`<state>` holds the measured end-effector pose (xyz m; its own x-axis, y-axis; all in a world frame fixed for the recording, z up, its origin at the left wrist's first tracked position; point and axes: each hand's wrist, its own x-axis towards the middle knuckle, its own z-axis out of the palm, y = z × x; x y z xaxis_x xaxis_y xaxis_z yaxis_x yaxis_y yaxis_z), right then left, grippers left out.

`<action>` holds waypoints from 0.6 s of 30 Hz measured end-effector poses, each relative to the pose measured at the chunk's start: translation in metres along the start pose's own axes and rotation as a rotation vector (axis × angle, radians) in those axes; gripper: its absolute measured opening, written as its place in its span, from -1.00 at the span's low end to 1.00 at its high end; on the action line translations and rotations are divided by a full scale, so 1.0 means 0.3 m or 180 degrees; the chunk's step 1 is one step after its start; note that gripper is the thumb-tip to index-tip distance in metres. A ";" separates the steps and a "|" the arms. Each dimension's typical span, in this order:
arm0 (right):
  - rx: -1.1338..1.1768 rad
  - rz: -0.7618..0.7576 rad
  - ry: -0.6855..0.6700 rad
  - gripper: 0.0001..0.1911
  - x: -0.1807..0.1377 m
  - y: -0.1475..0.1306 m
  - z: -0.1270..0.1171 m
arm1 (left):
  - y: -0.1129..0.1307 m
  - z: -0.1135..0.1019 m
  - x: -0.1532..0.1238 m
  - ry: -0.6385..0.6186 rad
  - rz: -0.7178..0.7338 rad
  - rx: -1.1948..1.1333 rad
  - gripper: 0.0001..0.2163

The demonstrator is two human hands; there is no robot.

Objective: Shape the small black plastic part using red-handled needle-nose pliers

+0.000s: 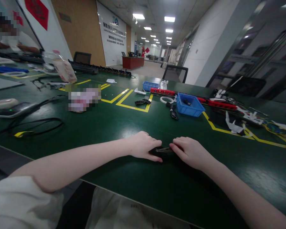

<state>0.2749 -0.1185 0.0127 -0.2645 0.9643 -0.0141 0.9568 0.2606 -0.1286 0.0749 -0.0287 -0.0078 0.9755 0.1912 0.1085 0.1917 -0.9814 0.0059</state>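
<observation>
Green table (124, 127) with yellow tape lines, open office hall behind. Left hand (143, 147) is curled, fingers closed over the left end of small black object (163, 152). Right hand (191, 152) pinches its right end with the fingertips. Object lies low on the table, right between both hands, touching both; exact type unclear. Blue bin (190, 105) sits well beyond right hand. Black cable loop (38, 124) lies far out left of left hand.
</observation>
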 end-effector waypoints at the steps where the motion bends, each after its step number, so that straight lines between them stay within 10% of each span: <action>1: 0.0001 0.0001 -0.0002 -0.59 0.001 0.000 0.000 | 0.000 0.001 0.000 0.0009 0.0007 -0.0004 -0.58; 18: -0.0058 -0.0134 0.0025 -0.60 -0.002 -0.010 -0.003 | 0.006 -0.003 -0.001 0.0025 0.0075 0.0066 -0.58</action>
<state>0.2724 -0.1197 0.0140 -0.3038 0.9527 -0.0014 0.9469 0.3017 -0.1110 0.0748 -0.0304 -0.0070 0.9790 0.1676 0.1163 0.1708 -0.9852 -0.0174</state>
